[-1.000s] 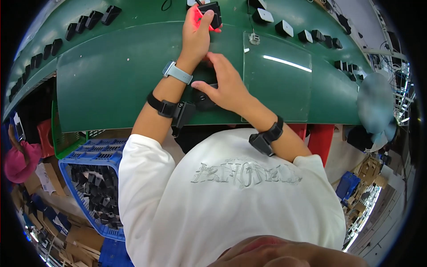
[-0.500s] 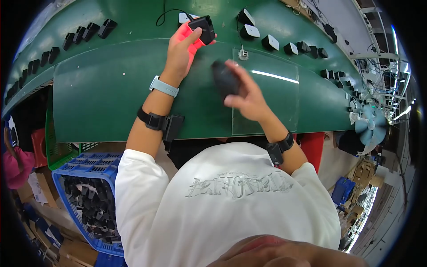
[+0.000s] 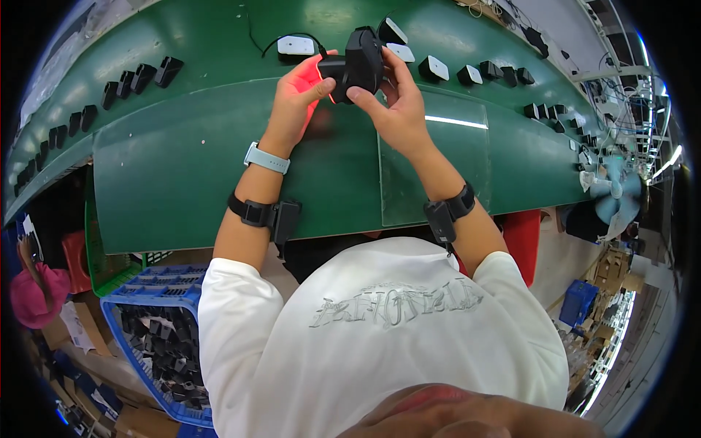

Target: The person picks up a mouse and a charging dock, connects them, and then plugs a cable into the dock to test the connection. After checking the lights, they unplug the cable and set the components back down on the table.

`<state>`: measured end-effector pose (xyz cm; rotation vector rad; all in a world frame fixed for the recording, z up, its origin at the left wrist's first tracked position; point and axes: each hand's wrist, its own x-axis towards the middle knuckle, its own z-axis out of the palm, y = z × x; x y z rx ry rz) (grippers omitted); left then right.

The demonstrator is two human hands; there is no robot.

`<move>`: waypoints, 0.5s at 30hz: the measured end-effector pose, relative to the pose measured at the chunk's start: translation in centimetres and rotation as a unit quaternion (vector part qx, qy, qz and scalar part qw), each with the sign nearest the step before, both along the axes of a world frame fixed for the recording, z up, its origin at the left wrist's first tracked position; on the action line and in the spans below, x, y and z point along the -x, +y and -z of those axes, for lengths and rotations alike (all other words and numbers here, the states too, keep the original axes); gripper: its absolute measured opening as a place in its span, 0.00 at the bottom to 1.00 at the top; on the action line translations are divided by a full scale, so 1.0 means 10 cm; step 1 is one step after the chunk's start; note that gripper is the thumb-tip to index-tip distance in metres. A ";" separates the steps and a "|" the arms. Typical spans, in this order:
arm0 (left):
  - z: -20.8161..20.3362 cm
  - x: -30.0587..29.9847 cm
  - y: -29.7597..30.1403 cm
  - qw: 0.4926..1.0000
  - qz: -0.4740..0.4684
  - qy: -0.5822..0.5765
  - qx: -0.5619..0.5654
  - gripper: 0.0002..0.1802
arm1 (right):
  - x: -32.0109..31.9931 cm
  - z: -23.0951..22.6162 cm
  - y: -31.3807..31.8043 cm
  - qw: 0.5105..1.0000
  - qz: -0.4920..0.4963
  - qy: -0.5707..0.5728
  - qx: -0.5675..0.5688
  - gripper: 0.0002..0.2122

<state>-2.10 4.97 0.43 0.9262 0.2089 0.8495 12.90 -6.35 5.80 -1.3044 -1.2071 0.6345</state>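
Observation:
Above the far half of the green table, my hands meet in front of me. My left hand (image 3: 293, 102) is closed around a small black boxy device (image 3: 333, 71) with a black cord by it, and a red glow lights the palm and fingers. My right hand (image 3: 400, 108) grips a larger black piece (image 3: 363, 64) with angled sides, thumb underneath and fingers on its right side. The two black pieces touch or overlap; whether they are joined I cannot tell. Just behind them lies a white-faced black block (image 3: 296, 47) near the cord.
A clear sheet (image 3: 434, 164) lies on the green table (image 3: 182, 175). More white-faced blocks (image 3: 434, 68) stand at the back right, with black blocks (image 3: 143, 77) in a row at left. A blue crate (image 3: 153, 281) of black parts sits at lower left. A fan (image 3: 617, 190) stands at right.
My right hand has moved left and up with its black piece, bringing it against the device in my left hand. My left hand has dropped slightly and the device has turned.

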 end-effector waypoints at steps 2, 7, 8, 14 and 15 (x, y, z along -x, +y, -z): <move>0.12 0.00 0.03 0.999 0.006 0.036 0.038 0.33 | 0.01 -0.01 0.01 0.993 0.034 -0.109 -0.039 0.37; 0.07 0.06 0.01 0.994 0.082 -0.063 0.041 0.34 | 0.19 -0.24 -0.07 0.944 0.089 -0.283 -0.144 0.38; 0.02 0.07 -0.01 0.990 0.098 -0.094 0.032 0.33 | 0.20 -0.26 -0.07 0.927 0.096 -0.311 -0.186 0.38; -0.10 0.13 -0.06 0.992 0.104 -0.060 0.036 0.32 | 0.33 -0.34 -0.13 0.918 0.120 -0.313 -0.211 0.38; -0.11 0.14 -0.06 0.991 0.108 -0.068 0.030 0.33 | 0.33 -0.35 -0.13 0.915 0.122 -0.322 -0.207 0.38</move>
